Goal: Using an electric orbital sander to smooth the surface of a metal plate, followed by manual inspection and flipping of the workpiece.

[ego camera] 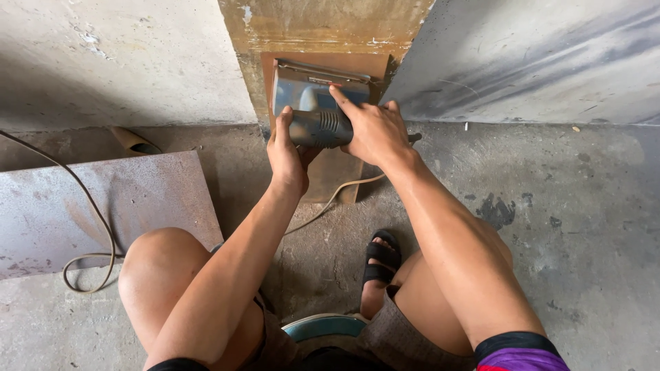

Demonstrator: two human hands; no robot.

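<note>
Rusty brown plate (pixel 335 180) leans against the column (pixel 323 27), its foot on the concrete floor (pixel 550 227). Sander (pixel 317 103) sits flat on the plate's upper part. Left hand (pixel 287 154) grips the sander's body from below; right hand (pixel 372 132) clasps it from above. By judgement, work is mid-course: the lower plate remains brown, no bright metal visible. Cord (pixel 330 203) trails clear.

grey metal sheet (pixel 103 206), looped cable (pixel 89 261), black sandal (pixel 381 257)
</note>
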